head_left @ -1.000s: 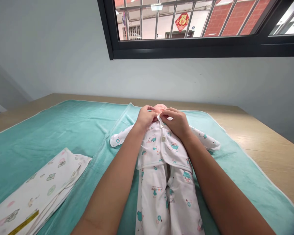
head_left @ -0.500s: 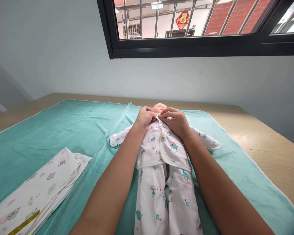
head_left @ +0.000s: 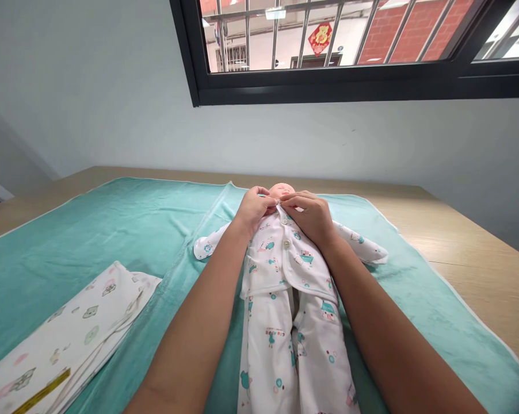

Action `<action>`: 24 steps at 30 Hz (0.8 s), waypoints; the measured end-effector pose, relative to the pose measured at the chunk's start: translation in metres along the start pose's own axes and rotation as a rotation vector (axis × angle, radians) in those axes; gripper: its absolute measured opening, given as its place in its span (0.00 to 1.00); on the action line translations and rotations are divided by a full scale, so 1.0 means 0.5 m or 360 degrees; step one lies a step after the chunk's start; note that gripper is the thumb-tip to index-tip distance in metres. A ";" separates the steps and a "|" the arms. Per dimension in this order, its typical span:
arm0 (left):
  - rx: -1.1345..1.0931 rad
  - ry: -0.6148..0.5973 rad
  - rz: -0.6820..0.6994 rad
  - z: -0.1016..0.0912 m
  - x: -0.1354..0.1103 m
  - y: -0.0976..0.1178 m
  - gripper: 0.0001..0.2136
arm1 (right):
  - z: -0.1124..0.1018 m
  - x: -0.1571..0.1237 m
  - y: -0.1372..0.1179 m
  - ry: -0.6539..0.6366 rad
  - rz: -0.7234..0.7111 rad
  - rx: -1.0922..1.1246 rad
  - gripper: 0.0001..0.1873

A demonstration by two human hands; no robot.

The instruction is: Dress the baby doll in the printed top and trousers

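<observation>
A baby doll [head_left: 282, 189] lies on its back, dressed in a white printed jacket [head_left: 268, 261] and matching trousers [head_left: 268, 356]. My left hand [head_left: 256, 208] pinches the jacket's collar from the left, just below the doll's chin. From the right, my right hand [head_left: 308, 214] closes its fingers on the same collar edge, close to my left fingertips. The top fastening is mostly hidden by my fingers. Lower on the jacket front, two buttons show, one of them a round button [head_left: 286, 244]. Both sleeves stretch out sideways, their ends covering the doll's hands.
A teal blanket [head_left: 156, 213] lies under the doll on a wooden table [head_left: 432, 230]. At the left rests a folded white printed cloth [head_left: 69, 333] with a yellow strip. Behind the table rise a pale wall [head_left: 134, 132] and a dark-framed window [head_left: 328, 86] with bars.
My fingers have shifted very slightly at the collar, and the fastening there is more covered. The doll and the cloth stay in place.
</observation>
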State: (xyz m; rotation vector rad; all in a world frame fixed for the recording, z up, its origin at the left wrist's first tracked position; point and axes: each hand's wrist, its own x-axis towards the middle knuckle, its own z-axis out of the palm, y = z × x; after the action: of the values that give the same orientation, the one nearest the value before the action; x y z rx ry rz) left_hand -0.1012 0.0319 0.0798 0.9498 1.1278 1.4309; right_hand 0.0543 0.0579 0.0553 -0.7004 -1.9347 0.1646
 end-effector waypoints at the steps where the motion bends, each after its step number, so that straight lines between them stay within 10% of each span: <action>1: -0.0021 -0.0007 0.0014 0.000 0.002 -0.003 0.15 | -0.001 0.000 0.000 -0.0006 0.0016 0.0005 0.08; 7: -0.0015 -0.0062 0.0119 0.001 0.003 -0.010 0.15 | 0.003 -0.005 0.003 0.0050 0.0306 0.0158 0.04; 13: 0.0714 -0.0098 0.0255 -0.002 -0.007 -0.003 0.10 | 0.010 -0.011 0.022 0.0202 0.0877 0.0696 0.08; 24: 0.1130 -0.0223 0.0522 0.002 -0.009 0.012 0.10 | 0.006 -0.008 0.017 0.0168 0.0933 0.0802 0.11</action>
State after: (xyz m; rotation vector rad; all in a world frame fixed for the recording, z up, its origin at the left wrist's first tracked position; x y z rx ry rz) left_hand -0.1011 0.0274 0.0861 1.7707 1.4522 1.1894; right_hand 0.0564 0.0632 0.0475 -0.8856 -1.4511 0.9221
